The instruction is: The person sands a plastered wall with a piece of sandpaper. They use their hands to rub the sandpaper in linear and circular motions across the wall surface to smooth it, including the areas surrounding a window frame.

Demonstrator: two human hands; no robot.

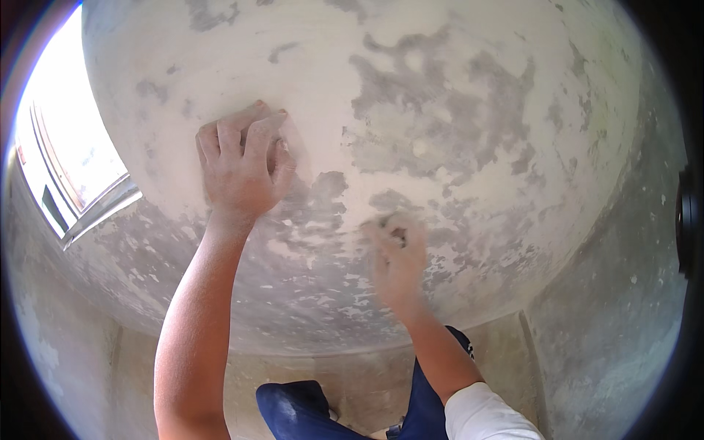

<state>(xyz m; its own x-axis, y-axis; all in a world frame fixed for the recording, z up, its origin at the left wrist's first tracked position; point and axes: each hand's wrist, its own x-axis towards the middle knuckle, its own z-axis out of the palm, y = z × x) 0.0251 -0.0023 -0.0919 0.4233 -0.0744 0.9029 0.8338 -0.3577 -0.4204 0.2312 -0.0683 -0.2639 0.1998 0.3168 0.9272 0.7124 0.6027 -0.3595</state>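
Observation:
In front of me rises a plastered wall (313, 71), patchy with pale cream filler and bare grey areas. My left hand (242, 159) is braced on it at upper left, fingers bent and spread, its skin whitened with dust. I see nothing held in it. Lower and to the right, my right hand (400, 258) is against or very close to the wall, over a grey, flaking patch. Motion blurs it. Its fingers are curled, with a dark spot showing between them; whether that is a thin object or only shadow I cannot tell.
A bright window (82, 126) with a sill opens at the left. Another grey wall (605, 308) meets this one at the right. Below are my blue-trousered legs (308, 410), one dusted white, above a dull brownish floor (374, 379). A dark round object (686, 223) shows at the right rim.

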